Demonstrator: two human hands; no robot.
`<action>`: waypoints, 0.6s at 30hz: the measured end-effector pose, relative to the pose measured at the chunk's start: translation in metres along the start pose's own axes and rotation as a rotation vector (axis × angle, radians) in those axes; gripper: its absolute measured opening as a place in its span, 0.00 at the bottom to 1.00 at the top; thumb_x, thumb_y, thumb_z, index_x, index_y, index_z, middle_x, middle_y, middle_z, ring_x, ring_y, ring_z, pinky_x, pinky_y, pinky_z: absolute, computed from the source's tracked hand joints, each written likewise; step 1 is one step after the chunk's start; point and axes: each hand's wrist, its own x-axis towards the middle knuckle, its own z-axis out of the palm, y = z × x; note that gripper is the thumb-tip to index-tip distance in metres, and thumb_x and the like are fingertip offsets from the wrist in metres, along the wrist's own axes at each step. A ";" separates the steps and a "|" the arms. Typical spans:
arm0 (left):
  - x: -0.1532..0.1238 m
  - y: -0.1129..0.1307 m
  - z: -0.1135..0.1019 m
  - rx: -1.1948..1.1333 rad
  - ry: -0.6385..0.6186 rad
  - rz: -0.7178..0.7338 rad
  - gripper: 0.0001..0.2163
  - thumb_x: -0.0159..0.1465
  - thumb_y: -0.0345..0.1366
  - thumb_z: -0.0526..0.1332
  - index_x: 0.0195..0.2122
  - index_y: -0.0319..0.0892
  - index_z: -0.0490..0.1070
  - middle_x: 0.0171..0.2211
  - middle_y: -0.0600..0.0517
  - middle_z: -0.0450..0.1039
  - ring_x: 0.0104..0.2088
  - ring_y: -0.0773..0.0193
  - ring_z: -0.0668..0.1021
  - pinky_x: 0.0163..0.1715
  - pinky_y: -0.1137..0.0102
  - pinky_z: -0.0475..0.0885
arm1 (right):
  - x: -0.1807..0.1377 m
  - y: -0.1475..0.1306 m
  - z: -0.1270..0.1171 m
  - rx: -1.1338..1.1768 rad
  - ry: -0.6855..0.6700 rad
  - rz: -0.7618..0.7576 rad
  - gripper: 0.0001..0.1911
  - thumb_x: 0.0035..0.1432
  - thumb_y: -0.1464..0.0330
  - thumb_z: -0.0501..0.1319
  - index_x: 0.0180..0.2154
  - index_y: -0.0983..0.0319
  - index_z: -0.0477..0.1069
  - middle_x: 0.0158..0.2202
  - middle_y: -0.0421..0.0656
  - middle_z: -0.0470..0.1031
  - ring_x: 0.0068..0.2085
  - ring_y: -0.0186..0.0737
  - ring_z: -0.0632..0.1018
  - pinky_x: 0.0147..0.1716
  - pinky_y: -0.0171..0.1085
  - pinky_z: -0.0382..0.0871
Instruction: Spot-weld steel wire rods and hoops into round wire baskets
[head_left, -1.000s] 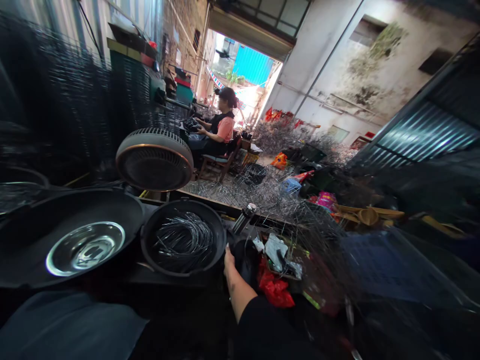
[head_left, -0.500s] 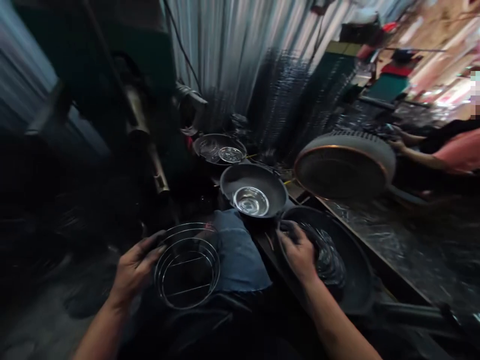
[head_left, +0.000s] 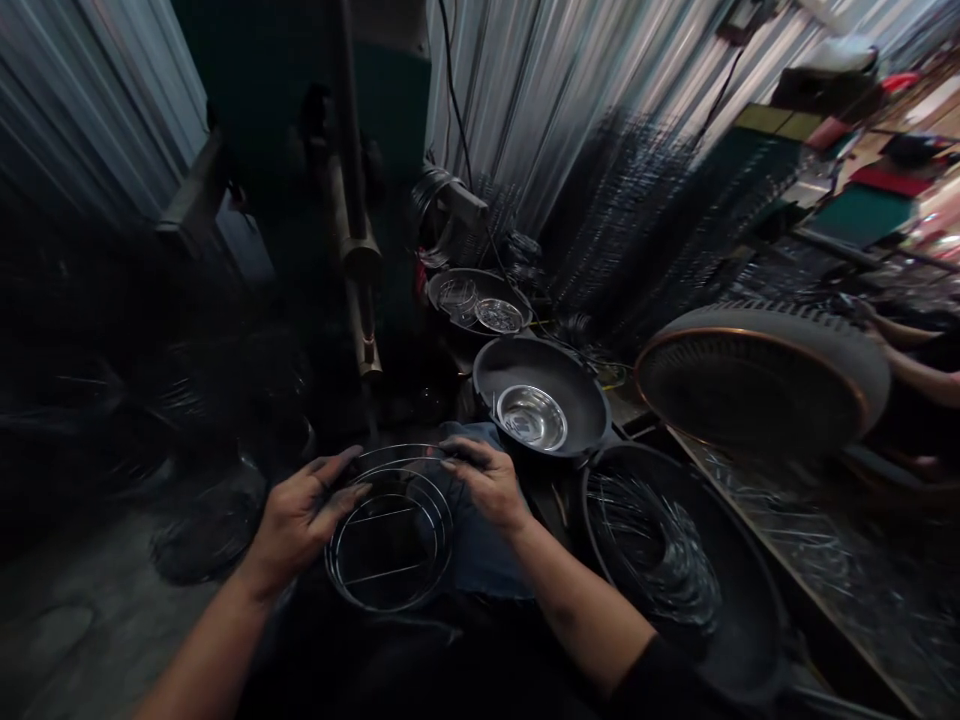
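A round wire ring frame with a cross bar lies over my lap, above a blue cloth. My left hand grips its left rim, fingers curled on the wire. My right hand holds the top right of the rim, fingers bent over it. To my right a black basin holds several loose wire rings.
A black pan with a steel bowl stands ahead, another pan with glass pieces behind it. A round fan grille sits at the right. Another person's arms show at far right. A dark machine column rises ahead.
My right hand left the basin of wire rings and came to the frame's rim. The view swung from the yard down to my lap; my left hand kept hold.
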 end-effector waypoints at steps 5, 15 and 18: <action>0.010 0.003 0.005 0.041 -0.006 0.080 0.16 0.62 0.40 0.61 0.51 0.45 0.72 0.43 0.51 0.78 0.41 0.62 0.80 0.41 0.70 0.77 | 0.004 0.001 0.012 0.102 0.042 -0.038 0.07 0.47 0.67 0.70 0.32 0.59 0.80 0.34 0.42 0.77 0.37 0.40 0.78 0.40 0.38 0.73; 0.005 -0.001 0.023 0.237 0.221 0.260 0.14 0.62 0.33 0.61 0.50 0.46 0.74 0.38 0.51 0.79 0.35 0.64 0.81 0.36 0.72 0.76 | 0.001 0.012 0.021 0.045 0.113 -0.161 0.05 0.52 0.70 0.67 0.33 0.57 0.80 0.34 0.42 0.76 0.37 0.38 0.77 0.39 0.38 0.75; 0.003 -0.010 0.026 0.337 0.234 0.348 0.19 0.62 0.29 0.61 0.55 0.45 0.69 0.38 0.50 0.79 0.35 0.64 0.80 0.36 0.71 0.75 | 0.001 0.015 0.023 0.018 0.121 -0.198 0.05 0.53 0.71 0.66 0.34 0.57 0.80 0.34 0.42 0.77 0.37 0.38 0.77 0.39 0.37 0.75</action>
